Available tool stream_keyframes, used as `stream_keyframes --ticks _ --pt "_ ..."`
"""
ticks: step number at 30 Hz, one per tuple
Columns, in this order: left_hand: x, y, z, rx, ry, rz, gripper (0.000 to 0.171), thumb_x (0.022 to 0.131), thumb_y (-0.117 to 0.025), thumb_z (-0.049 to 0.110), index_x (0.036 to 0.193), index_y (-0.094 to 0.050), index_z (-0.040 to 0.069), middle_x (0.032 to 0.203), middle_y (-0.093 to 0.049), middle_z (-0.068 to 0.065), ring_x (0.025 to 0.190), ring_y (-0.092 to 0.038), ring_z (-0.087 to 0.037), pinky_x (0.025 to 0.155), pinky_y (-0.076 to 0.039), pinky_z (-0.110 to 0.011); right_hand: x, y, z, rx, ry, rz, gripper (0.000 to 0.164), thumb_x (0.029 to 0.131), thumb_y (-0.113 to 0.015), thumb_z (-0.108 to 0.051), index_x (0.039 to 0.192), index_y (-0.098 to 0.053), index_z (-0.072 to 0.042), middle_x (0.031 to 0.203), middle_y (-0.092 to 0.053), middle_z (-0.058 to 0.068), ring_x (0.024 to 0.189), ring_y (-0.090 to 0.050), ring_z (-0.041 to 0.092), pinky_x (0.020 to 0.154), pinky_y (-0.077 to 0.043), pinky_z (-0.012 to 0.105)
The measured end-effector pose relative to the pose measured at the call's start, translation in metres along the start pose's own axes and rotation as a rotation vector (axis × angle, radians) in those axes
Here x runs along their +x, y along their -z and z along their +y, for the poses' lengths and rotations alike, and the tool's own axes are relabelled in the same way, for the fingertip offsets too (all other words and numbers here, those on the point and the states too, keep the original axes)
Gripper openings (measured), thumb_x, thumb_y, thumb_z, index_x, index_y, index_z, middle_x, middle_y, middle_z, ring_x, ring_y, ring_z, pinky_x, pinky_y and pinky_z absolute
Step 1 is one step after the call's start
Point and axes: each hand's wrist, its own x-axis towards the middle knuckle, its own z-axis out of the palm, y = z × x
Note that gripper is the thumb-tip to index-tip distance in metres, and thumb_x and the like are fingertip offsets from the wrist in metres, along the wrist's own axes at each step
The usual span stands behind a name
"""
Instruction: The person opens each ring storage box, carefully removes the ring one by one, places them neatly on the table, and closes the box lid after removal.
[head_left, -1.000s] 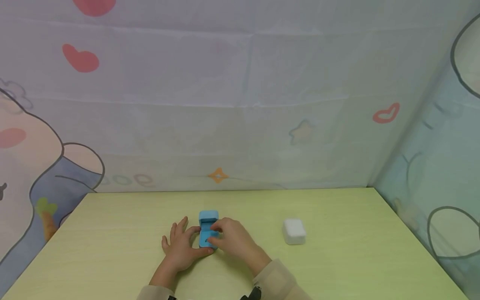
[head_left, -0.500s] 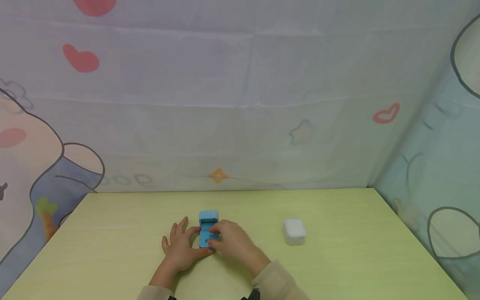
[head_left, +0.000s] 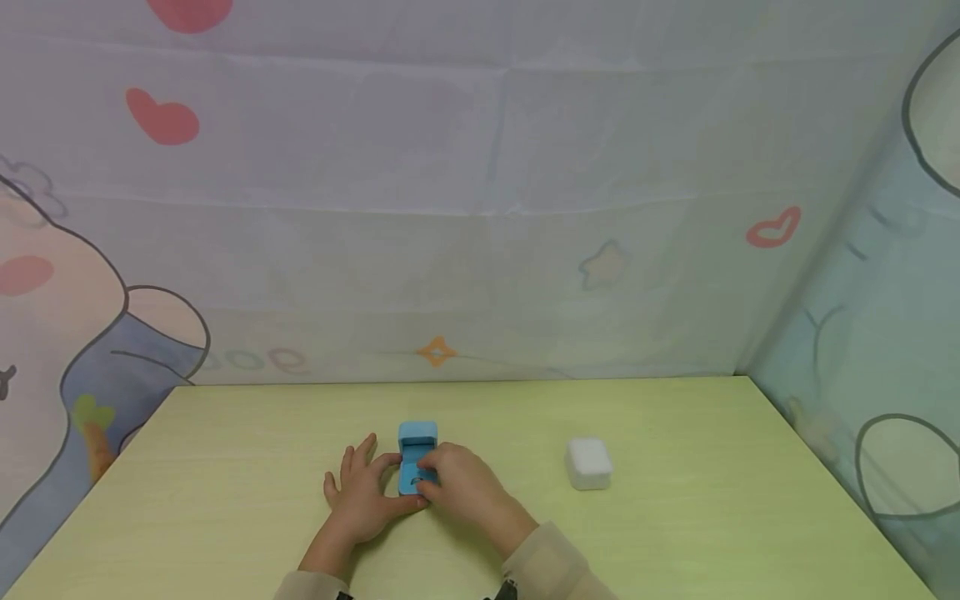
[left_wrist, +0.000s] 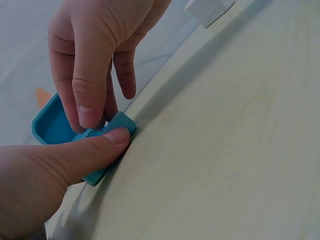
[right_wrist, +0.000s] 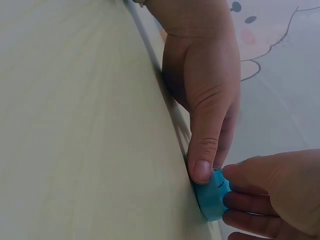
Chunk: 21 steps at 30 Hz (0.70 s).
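A small light-blue ring box (head_left: 417, 433) stands on the table with its lid raised. My left hand (head_left: 366, 500) holds it from the left, its thumb along the front edge and the index finger at the left side. My right hand (head_left: 468, 490) reaches into the box from the right. In the left wrist view its fingertips close around a thin, shiny ring (left_wrist: 95, 131) at the cushion, largely hidden by those fingers. The right wrist view shows the left thumb pressing the front of the box, with the right fingers just beside it.
A white rounded box (head_left: 588, 463) stands on the pale yellow-green table (head_left: 675, 517), right of the hands. Behind the table hangs a printed cloth (head_left: 480, 167), and another cloth panel (head_left: 862, 333) borders the right side.
My right hand has shifted slightly down and toward me, its fingertips still over the ring box. The left hand and the boxes have stayed in place.
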Motion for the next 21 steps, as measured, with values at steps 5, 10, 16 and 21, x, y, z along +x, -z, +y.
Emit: stream_keyframes --ticks 5,10,16,21 --pt "0.0007 -0.0006 0.0 0.0 0.002 0.004 0.078 0.068 -0.078 0.054 0.127 -0.056 0.008 0.154 -0.013 -0.024 0.14 0.002 -0.052 0.1 0.006 -0.075 -0.0011 -0.0012 -0.0032 -0.074 0.035 0.025 0.019 0.087 -0.068 -0.018 0.103 -0.072 -0.008 0.099 -0.07 0.002 0.095 -0.064 0.015 0.084 -0.052 0.024" --pt "0.0012 -0.0009 0.0 -0.001 0.006 0.009 0.078 0.067 -0.079 0.053 0.127 -0.056 0.008 0.154 -0.014 -0.024 0.14 0.001 -0.052 0.1 0.005 -0.074 -0.003 -0.0024 -0.0062 -0.112 0.043 0.041 0.015 0.087 -0.066 -0.016 0.099 -0.073 -0.01 0.097 -0.07 0.002 0.093 -0.063 0.015 0.083 -0.052 0.024" --pt "0.001 -0.0011 -0.0001 0.001 0.01 0.01 0.078 0.067 -0.079 0.053 0.126 -0.056 0.008 0.154 -0.014 -0.024 0.14 0.001 -0.052 0.1 0.005 -0.074 -0.0032 -0.0058 -0.0058 -0.149 0.073 0.078 0.011 0.086 -0.066 -0.013 0.093 -0.075 -0.011 0.093 -0.069 0.0 0.087 -0.061 0.013 0.081 -0.052 0.022" --pt "0.001 -0.0011 0.0004 0.003 0.011 0.008 0.079 0.067 -0.079 0.054 0.127 -0.056 0.008 0.154 -0.014 -0.023 0.14 0.001 -0.052 0.1 0.005 -0.074 -0.003 -0.0083 -0.005 -0.155 0.073 0.104 0.01 0.086 -0.067 -0.013 0.09 -0.076 -0.011 0.091 -0.068 0.0 0.086 -0.061 0.013 0.079 -0.052 0.021"
